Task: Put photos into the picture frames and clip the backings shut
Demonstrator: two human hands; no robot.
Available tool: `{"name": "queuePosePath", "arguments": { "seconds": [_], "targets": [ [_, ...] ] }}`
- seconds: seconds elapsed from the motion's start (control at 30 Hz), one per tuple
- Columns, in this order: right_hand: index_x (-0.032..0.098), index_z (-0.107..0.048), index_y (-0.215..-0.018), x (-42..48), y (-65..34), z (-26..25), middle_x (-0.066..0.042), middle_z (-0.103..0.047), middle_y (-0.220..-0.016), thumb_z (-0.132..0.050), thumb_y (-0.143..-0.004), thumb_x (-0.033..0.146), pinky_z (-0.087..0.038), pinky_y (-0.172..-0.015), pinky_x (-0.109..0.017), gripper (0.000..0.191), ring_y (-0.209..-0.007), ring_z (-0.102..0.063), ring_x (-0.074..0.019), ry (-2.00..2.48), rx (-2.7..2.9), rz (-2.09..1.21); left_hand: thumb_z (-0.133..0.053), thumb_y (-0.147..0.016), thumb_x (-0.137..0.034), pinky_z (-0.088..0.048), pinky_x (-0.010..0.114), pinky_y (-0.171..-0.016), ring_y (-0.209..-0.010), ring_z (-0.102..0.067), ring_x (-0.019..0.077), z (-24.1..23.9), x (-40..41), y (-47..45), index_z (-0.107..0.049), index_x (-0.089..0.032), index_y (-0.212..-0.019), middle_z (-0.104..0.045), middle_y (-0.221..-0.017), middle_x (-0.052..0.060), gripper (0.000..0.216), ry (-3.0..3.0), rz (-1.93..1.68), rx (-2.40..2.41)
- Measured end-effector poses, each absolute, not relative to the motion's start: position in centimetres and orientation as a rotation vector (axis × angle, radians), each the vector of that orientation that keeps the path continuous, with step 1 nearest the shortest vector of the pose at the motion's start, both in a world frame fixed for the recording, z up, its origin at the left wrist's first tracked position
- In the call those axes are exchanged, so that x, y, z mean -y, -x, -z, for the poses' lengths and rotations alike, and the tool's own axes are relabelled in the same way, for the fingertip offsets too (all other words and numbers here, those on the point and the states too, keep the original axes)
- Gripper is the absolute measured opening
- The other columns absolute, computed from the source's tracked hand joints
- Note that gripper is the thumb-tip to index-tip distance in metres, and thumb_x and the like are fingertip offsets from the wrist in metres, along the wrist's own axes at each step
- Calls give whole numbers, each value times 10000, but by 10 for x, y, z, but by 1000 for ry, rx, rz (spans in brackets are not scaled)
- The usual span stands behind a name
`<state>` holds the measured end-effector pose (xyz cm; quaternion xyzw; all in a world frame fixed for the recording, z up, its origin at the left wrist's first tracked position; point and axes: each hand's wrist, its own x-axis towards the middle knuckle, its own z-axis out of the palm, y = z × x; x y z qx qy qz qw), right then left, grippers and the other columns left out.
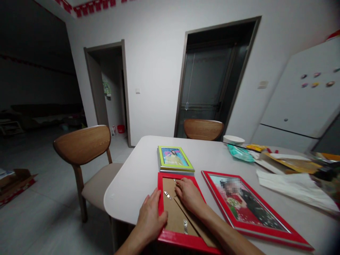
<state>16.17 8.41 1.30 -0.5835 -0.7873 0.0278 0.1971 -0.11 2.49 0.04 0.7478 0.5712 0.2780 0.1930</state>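
A red picture frame (183,238) lies face down at the table's near edge, its brown backing board (171,212) showing. My left hand (152,216) grips the frame's left side, thumb over the rim and fingers along the outside. My right hand (189,193) rests on the upper right of the backing, fingers curled beside a small metal clip; what the fingertips hold is hidden. Two more metal pieces, an upper clip (167,195) and a lower clip (185,226), sit on the board. The brown stand leg (195,221) runs down under my right forearm.
Just beyond lies a green picture frame (175,158) with a portrait, atop another frame. A larger red picture frame (255,209) lies face up at right. Farther right are a teal packet (240,153), a white bowl (233,139) and papers (294,186). A wooden chair (83,145) stands left.
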Motion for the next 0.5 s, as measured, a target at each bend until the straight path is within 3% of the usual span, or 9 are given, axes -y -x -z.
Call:
{"name": "queuePosePath", "arguments": {
  "seconds": [0.5],
  "targets": [
    [184, -595, -988, -92, -167, -11, -91, -542, -928, -385, -780, 252, -328, -741, -269, 303, -870, -458, -191, 1750, 2153, -110, -433, -681, -233, -219, 292, -1006, -1189, -323, 185, 2, -26, 1, -391, -94, -1215, -377, -1296, 88, 554, -2124, -784, -1620]
  ]
}}
